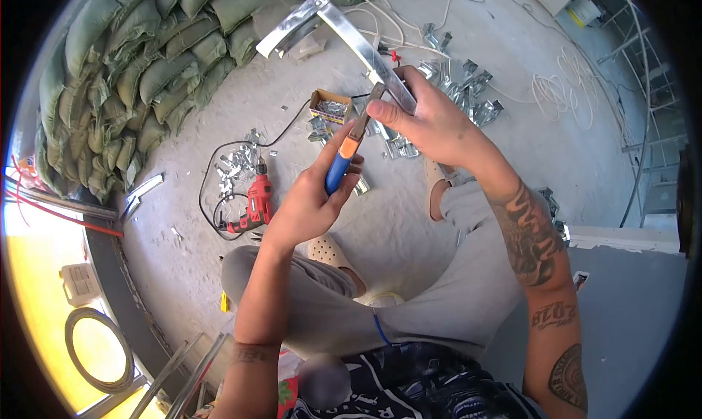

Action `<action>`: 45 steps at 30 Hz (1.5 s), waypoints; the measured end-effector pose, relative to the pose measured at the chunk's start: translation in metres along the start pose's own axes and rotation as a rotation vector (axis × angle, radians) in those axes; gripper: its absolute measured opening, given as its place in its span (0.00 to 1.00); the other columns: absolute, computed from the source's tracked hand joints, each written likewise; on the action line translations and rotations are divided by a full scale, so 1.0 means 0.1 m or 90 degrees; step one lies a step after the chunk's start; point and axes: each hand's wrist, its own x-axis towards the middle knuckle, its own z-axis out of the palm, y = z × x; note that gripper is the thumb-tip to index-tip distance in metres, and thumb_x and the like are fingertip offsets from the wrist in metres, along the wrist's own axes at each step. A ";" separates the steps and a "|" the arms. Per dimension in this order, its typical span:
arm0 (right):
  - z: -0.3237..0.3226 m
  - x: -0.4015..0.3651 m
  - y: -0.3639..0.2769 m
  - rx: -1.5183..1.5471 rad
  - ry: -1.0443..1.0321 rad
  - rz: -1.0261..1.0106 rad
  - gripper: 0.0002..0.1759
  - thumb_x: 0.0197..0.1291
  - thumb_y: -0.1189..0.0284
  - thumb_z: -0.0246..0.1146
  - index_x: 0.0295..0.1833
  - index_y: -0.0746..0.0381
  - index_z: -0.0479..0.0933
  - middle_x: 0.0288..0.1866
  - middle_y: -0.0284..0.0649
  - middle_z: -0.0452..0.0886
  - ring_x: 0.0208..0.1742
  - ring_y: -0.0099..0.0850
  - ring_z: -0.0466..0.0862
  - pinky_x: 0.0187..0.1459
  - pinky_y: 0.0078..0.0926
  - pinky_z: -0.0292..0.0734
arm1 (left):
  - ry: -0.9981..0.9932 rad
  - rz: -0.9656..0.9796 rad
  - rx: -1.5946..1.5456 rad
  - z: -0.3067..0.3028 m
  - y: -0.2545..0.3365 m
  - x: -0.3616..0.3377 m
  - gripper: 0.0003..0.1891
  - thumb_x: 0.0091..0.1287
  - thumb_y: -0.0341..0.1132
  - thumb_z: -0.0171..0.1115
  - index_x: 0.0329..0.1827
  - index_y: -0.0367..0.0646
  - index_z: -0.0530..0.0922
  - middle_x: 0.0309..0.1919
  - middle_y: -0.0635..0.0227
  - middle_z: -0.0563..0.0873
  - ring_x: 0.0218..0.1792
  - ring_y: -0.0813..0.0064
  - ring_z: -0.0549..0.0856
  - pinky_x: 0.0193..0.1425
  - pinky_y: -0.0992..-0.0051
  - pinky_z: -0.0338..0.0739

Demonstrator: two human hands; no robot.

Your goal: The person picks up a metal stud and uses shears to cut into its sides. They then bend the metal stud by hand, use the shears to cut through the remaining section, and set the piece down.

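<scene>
My left hand [311,196] is wrapped round the blue and orange handle of a metal hand tool [341,162], in the middle of the view. The tool's metal end reaches up to a bent silver metal bracket [347,33]. My right hand [428,115] grips the lower end of this bracket, thumb near the tool's tip. The bracket is L-shaped, with its corner at the top and a shorter arm pointing down to the left. Whether the tool's jaws are closed on the metal is too small to tell.
A red drill [257,199] with a black cord lies on the floor, near scattered metal pieces [238,163]. Beyond my hands are an open box [330,107] of small parts and metal brackets [468,90]. Green sacks [164,75] are stacked at the upper left.
</scene>
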 end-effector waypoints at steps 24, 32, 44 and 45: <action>0.03 -0.02 -0.03 0.060 0.030 0.041 0.43 0.51 0.32 0.66 0.47 0.66 0.78 0.30 0.40 0.80 0.31 0.27 0.80 0.35 0.28 0.75 | 0.068 -0.013 -0.086 0.19 0.08 0.01 0.18 0.71 0.29 0.58 0.63 0.42 0.70 0.35 0.60 0.84 0.35 0.68 0.84 0.45 0.69 0.78; 0.03 -0.04 -0.06 0.098 0.011 0.058 0.40 0.51 0.35 0.69 0.46 0.65 0.78 0.32 0.40 0.80 0.34 0.28 0.80 0.38 0.28 0.75 | 0.012 -0.064 -0.152 0.16 0.05 0.00 0.24 0.64 0.21 0.51 0.66 0.41 0.68 0.35 0.65 0.80 0.35 0.76 0.80 0.44 0.74 0.76; 0.02 -0.03 -0.01 0.019 0.054 -0.004 0.38 0.57 0.40 0.68 0.54 0.65 0.72 0.27 0.30 0.74 0.22 0.18 0.70 0.25 0.21 0.67 | 0.033 -0.082 0.003 0.12 0.18 0.00 0.26 0.65 0.21 0.50 0.69 0.39 0.67 0.41 0.62 0.83 0.40 0.75 0.82 0.48 0.73 0.76; 0.02 -0.03 -0.02 0.026 0.050 0.001 0.38 0.57 0.39 0.68 0.53 0.64 0.72 0.26 0.30 0.73 0.22 0.18 0.70 0.25 0.21 0.67 | 0.031 -0.090 0.021 0.13 0.14 0.00 0.26 0.64 0.21 0.49 0.68 0.39 0.68 0.39 0.63 0.82 0.39 0.75 0.81 0.47 0.74 0.75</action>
